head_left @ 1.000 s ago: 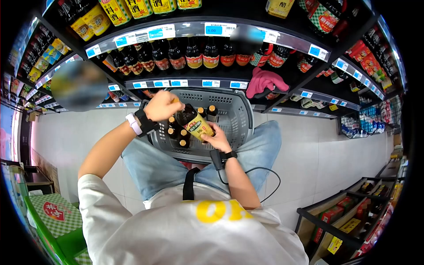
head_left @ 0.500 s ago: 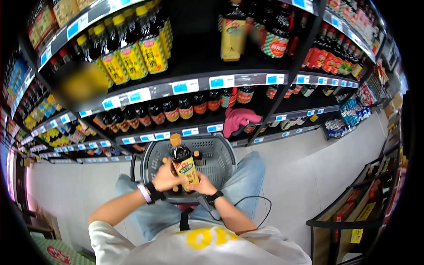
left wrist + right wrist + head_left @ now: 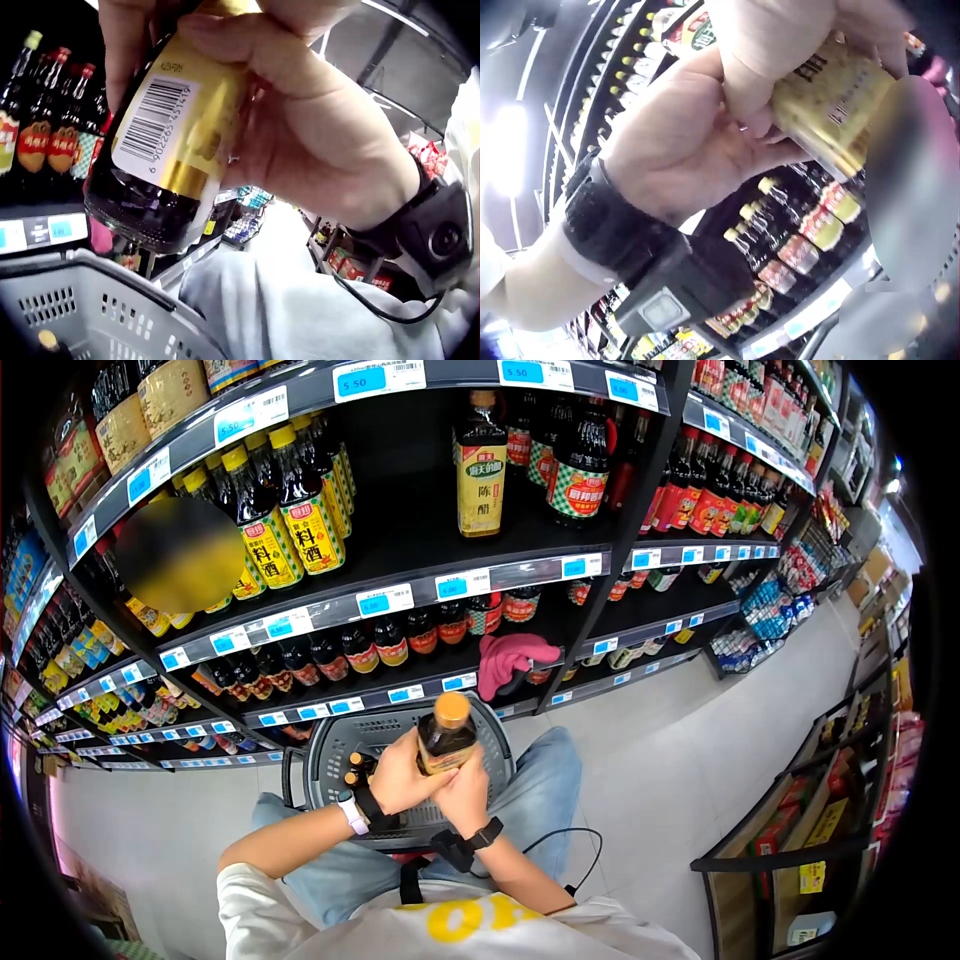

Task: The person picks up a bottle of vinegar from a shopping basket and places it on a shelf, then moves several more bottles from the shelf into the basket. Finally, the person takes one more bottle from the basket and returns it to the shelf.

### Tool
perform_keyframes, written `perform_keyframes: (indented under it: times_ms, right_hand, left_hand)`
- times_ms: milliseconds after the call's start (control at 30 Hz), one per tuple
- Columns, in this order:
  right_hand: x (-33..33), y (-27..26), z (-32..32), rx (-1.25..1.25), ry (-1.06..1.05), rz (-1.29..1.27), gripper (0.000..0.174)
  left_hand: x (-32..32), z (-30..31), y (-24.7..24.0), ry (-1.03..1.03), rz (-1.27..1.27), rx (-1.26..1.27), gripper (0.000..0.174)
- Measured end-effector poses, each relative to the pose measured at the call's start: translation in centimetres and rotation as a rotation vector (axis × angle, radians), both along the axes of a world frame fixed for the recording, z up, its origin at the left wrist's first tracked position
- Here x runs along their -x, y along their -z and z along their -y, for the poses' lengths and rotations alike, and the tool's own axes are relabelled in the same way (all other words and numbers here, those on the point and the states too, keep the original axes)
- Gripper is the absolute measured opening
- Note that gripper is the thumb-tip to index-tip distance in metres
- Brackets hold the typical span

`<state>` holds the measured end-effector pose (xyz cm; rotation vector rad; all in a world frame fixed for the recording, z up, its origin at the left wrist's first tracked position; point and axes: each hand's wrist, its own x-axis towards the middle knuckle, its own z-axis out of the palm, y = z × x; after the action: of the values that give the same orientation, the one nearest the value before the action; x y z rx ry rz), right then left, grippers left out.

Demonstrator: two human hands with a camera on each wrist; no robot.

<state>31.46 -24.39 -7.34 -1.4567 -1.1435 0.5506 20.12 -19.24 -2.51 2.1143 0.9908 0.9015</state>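
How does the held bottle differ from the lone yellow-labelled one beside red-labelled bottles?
The held bottle is gripped by the left hand and right hand; the shelf bottle stands untouched. The hands partly cover the held bottle's label; the shelf bottle's shows fully. Both have dark bodies and yellow labels.

"6 902265 451419" on held bottle (image 3: 169,142), "5.50" on price tag (image 3: 378,379)

Black shelf (image 3: 405,532) carrying upright bottles (image 3: 312,532).
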Motion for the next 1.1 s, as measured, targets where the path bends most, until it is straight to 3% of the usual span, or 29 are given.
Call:
perform_keyframes:
  times_ms: [133, 233, 267, 367, 433, 500, 600, 733, 767, 833, 900, 967, 1100]
  right_hand:
    - [-1.9, -2.8, -1.0, -0.008, 0.03, -0.002, 0.06]
    - [-4.0, -3.3, -2.5, -0.219, -0.066, -0.077, 0.058]
    - [-4.8, -5.1, -2.7, -0.164, -0.128, -0.182, 0.058]
    - [-7.1, -9.3, -4.6, -0.314, -0.137, -0.296, 0.05]
    - [-8.4, -12.6, -7.2, -0.521, -0.118, -0.193, 0.049]
    - [-9.6, -15.3, -9.6, -0.523, -0.069, -0.205, 0.05]
    - [-10.7, -17.8, -13.6, -0.626, -0.06, -0.16, 0.055]
    - [-11.2, -18.6, -18.1, -0.531, 0.21, 0.089, 0.054]
    - [-10.4, -19.3, -18.8, -0.672, 0.094, -0.036, 0.055]
    - [-10.4, -19.3, -20.6, -0.641, 0.181, 0.089, 0.065]
    - [-10.1, -19.8, -20.8, -0.553, 0.227, 0.167, 0.064]
    - [-9.9, -19.7, -21.5, -0.617, 0.219, 0.199, 0.065]
    - [-9.8, -19.7, -22.3, -0.531, 0.223, 0.184, 0.067]
  left_hand:
    - [-0.7, -0.2, -4.8, 0.07, -0.126, 0.023, 0.054]
    - [0.9, -2.3, -6.7, 0.276, -0.052, -0.208, 0.043]
    - [2.0, -2.8, -7.7, 0.246, -0.122, -0.247, 0.041]
    - [5.4, -6.2, -9.2, 0.039, -0.203, -0.555, 0.044]
    - [8.5, -8.8, -8.8, -0.149, -0.28, -0.604, 0.048]
    - [11.3, -11.2, -8.4, -0.332, -0.282, -0.68, 0.052]
    - [14.4, -13.5, -8.0, -0.464, -0.31, -0.825, 0.067]
    - [16.1, -15.5, -6.8, -0.458, -0.368, -0.756, 0.081]
    - [16.4, -16.1, -6.5, -0.454, -0.408, -0.8, 0.079]
    - [16.5, -17.0, -6.0, -0.461, -0.406, -0.839, 0.075]
    - [16.5, -17.6, -5.3, -0.478, -0.356, -0.83, 0.072]
    - [16.6, -17.8, -5.1, -0.499, -0.373, -0.796, 0.072]
    - [15.1, -18.6, -4.3, -0.652, -0.263, -0.849, 0.052]
